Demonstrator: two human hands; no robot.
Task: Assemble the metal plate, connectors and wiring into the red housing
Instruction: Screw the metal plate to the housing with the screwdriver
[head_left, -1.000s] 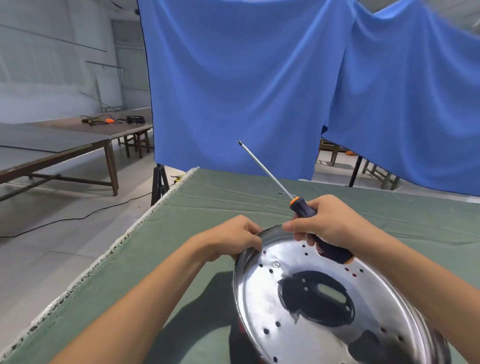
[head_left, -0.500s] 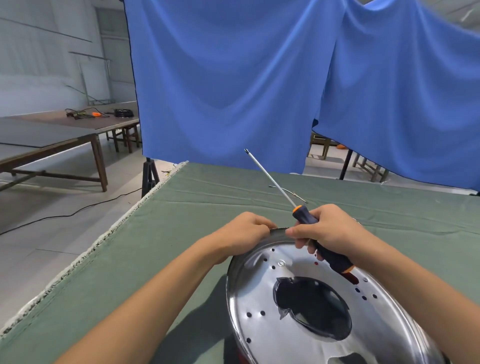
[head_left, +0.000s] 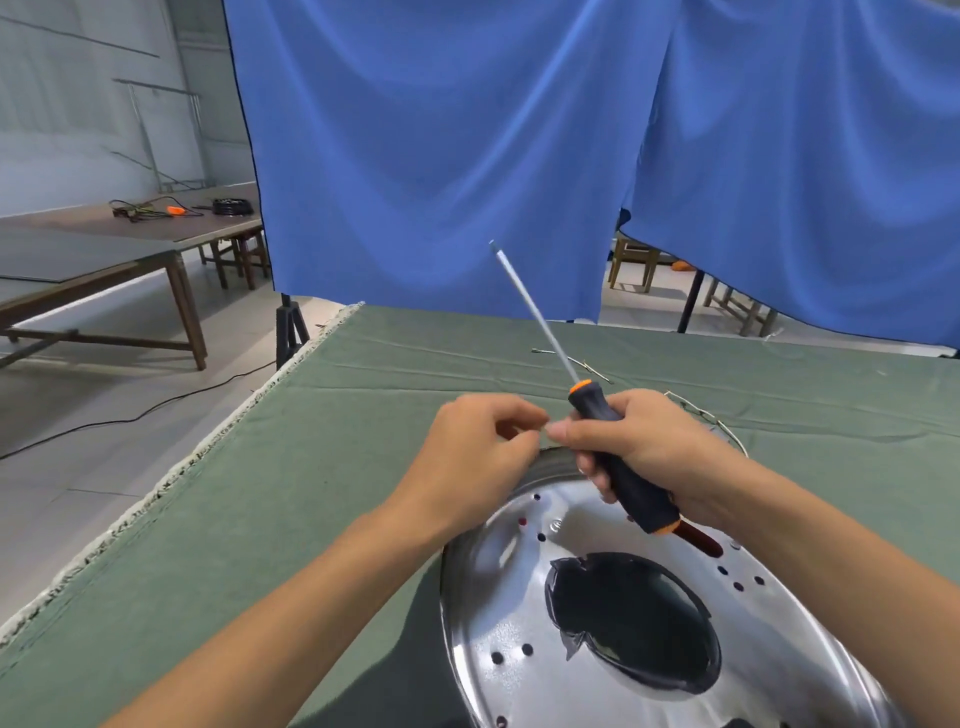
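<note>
Above the green tabletop (head_left: 311, 467), the left hand (head_left: 475, 457) is seen with fingers curled; what they pinch is blurred. A screwdriver (head_left: 618, 462) is gripped by the right hand (head_left: 660, 452). Below, the metal plate (head_left: 519, 597) is cut off at the frame's edge.

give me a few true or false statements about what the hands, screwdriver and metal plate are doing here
1. The right hand grips the screwdriver by its dark handle. True.
2. The screwdriver's tip points down into the metal plate. False: the shaft points up and away, toward the blue curtain.
3. The left hand lies flat on the green table cloth. False: it is raised with fingers curled, its fingertips meeting those of the right hand; whether it pinches anything is too blurred to tell.
4. The metal plate has a large dark opening near its middle. True.
5. A thin wire lies on the cloth beyond the hands. True.
</note>
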